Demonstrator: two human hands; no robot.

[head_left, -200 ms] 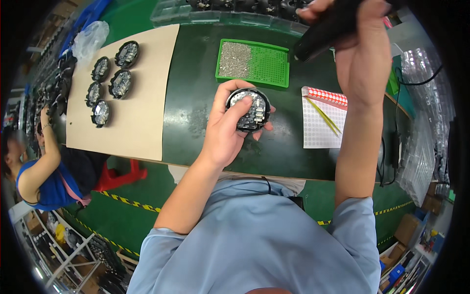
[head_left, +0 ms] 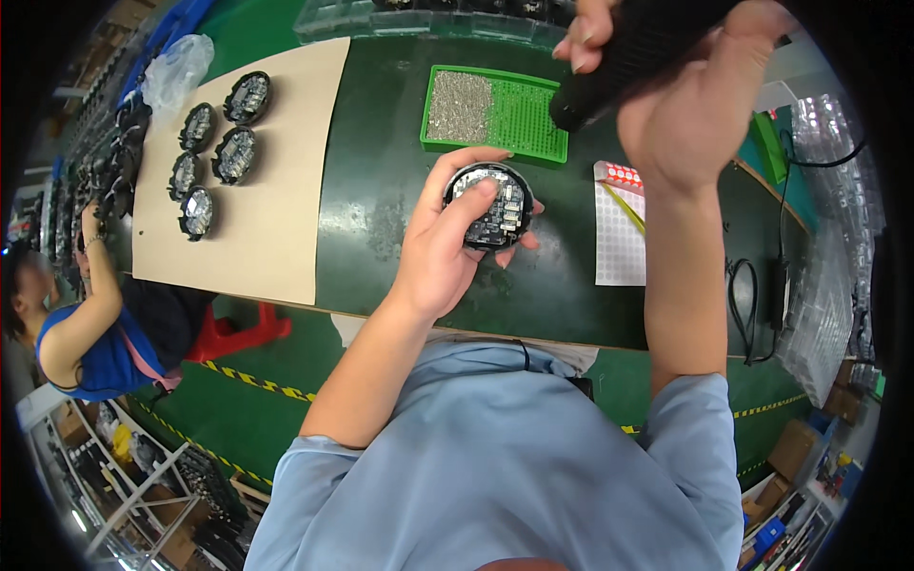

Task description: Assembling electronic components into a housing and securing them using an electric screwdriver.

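My left hand [head_left: 440, 243] is closed around a round black housing [head_left: 502, 226] with a circuit board in it, the thumb pressing on the board. My right hand [head_left: 690, 124] grips a thick black electric screwdriver [head_left: 633, 62]. Its narrow end points down at the right part of a green tray [head_left: 495, 155]; whether it touches cannot be made out. Small silvery screws [head_left: 460, 105] heap up in the tray's left half, and the right half has a grid of holes.
Several similar round housings [head_left: 234, 155] lie on a beige sheet [head_left: 276, 209] to the left. Right of centre are a sticker sheet [head_left: 617, 252] and yellow tweezers [head_left: 624, 207], partly behind my right forearm. A black cable [head_left: 738, 295] hangs there. A co-worker [head_left: 81, 333] sits at far left.
My right hand has brought the screwdriver slightly left and down, its end now over the tray's right edge. My left hand keeps its hold on the housing, almost still.
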